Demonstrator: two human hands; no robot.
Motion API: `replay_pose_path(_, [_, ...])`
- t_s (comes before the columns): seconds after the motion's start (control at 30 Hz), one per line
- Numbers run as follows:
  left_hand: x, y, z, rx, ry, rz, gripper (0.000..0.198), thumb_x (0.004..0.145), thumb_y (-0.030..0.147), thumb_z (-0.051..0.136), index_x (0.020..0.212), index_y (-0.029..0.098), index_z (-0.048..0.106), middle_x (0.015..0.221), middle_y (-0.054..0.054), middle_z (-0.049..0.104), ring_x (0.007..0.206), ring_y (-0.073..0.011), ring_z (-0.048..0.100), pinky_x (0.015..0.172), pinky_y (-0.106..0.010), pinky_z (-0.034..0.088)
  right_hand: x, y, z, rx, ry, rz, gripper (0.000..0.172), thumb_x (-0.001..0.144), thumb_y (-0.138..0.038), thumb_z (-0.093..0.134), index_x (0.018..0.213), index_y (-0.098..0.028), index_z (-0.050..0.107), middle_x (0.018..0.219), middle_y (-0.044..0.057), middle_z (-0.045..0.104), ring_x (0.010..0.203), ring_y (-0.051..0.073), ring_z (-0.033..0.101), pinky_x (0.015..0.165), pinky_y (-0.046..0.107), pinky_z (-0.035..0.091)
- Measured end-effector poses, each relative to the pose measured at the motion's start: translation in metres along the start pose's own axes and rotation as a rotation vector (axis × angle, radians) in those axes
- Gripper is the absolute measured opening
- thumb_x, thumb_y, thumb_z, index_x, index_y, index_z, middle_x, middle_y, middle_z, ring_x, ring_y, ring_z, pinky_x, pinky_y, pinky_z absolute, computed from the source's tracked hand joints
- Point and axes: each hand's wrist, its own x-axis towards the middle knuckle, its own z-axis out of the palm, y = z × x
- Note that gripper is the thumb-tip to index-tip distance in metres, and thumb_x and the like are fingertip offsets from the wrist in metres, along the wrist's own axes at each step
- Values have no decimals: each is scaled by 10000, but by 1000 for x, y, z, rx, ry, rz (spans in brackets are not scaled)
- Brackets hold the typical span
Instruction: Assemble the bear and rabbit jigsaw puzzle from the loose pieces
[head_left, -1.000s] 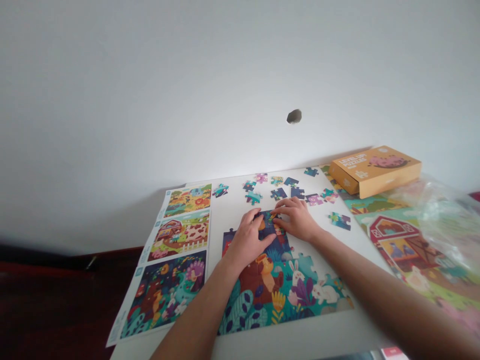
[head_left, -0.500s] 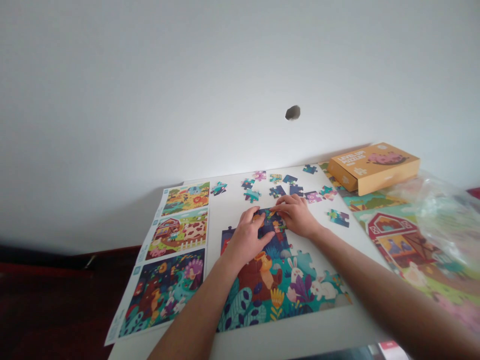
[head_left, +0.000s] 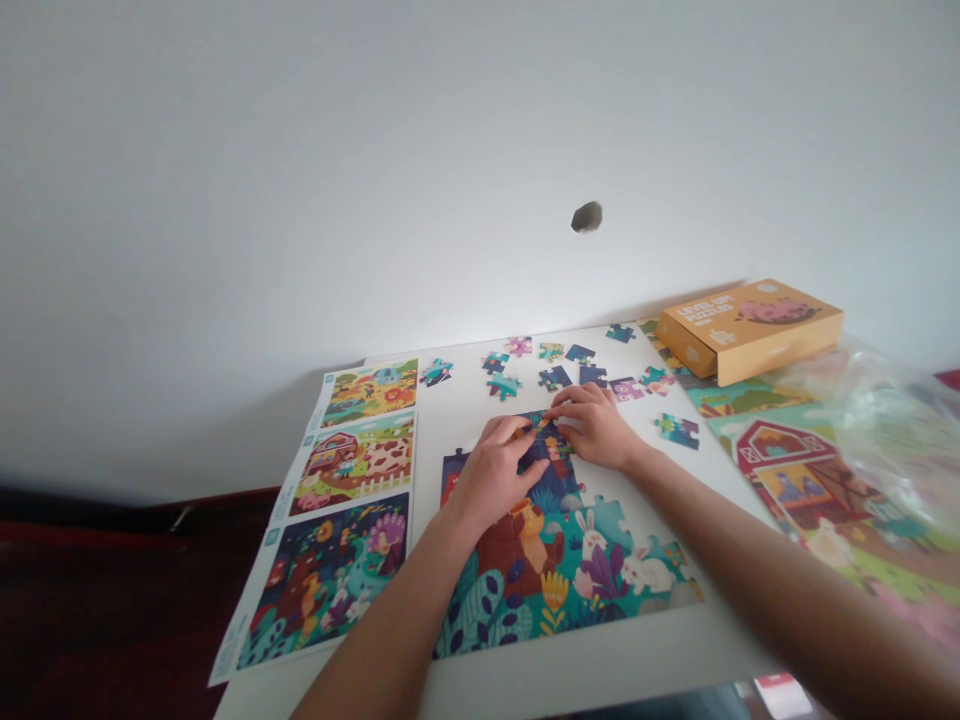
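Puzzle (head_left: 571,562) lies flat; bottom edge nearest; long axis unclear.

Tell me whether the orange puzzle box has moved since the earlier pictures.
No: the orange puzzle box keeps its place, below and right of the hole in the wall.

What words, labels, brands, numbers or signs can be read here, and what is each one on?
"LEVEL UP! PUZZLES": on top of the orange box.
Smaller white print on that box: too small to read.
Print along the left margin of the picture sheet: too small and blurred to read.
Partly assembled puzzle: no lettering visible.
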Motion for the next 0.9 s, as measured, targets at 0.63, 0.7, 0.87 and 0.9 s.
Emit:
replay_pose_path(0.63, [1,14,-9,144,-62,-62,274,879,276,611,1125,245,729,1160,-67,659,1101,-287,511,994,-502,480,-3,-7,-3,0,86,-1,359,846,-153,545,1164,-242,689,1172,76,662,1031,254,523,917,425,350])
replay_pose_path(0.7, [0,15,-9,144,-54,-70,285,876,263,609,1136,241,726,1179,-69,656,1104,-289,512,999,-508,477,-4,-9,-4,2,78,-31,315,880,-209,564,1164,-255,693,1195,68,656,1040,251,519,937,430,344])
replay_pose_path(0.87, [-4,8,-4,36,39,-52,277,890,191,575,1116,241,726,1206,-58,647,1123,-264,529,1016,-469,491,-3,-11,-2,-26,-15,-99,269,917,-344,603,1161,-316,713,1218,54,655,1081,259,499,982,457,315])
replay_pose_path(0.9, [-5,6,-3,4,67,-58,272,891,171,563,1098,236,728,1200,-62,641,1124,-254,539,1010,-451,501,-3,-11,-2,-30,-20,-95,271,922,-351,601,1168,-322,712,1213,54,657,1077,258,500,983,458,313])
